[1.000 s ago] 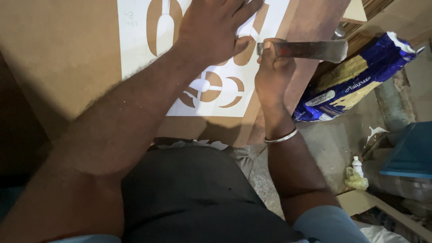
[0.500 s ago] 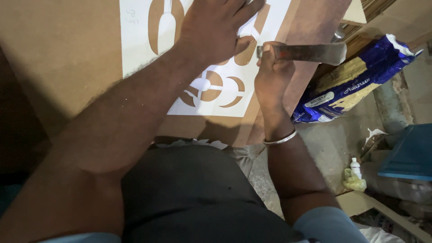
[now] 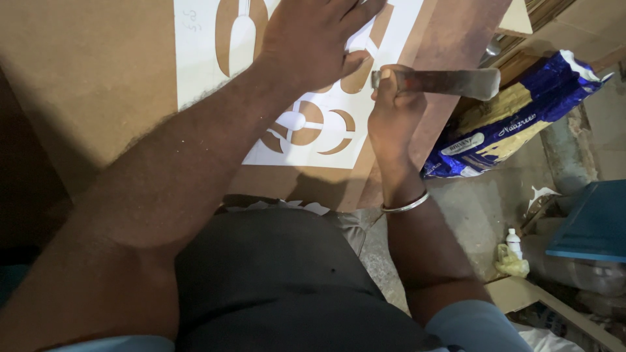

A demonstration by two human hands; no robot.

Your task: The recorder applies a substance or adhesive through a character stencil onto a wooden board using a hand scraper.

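Note:
A white paper stencil (image 3: 195,52) with cut-out shapes lies on a brown board (image 3: 85,78). My left hand (image 3: 313,39) presses flat on the stencil, fingers spread toward the upper right. My right hand (image 3: 391,114) grips a flat metal blade (image 3: 450,83) that sticks out to the right, held at the stencil's right edge just below my left fingers. A metal bangle (image 3: 405,207) sits on my right wrist. The blade's working tip is hidden behind my fingers.
A blue and yellow plastic bag (image 3: 515,124) lies right of the board. On the floor at the right are a small white bottle (image 3: 514,242), a blue box (image 3: 590,221) and cardboard scraps (image 3: 521,293). My dark trousers (image 3: 280,280) fill the lower middle.
My right hand with the blade has shifted slightly; my left hand stays pressed on the stencil. Little else differs.

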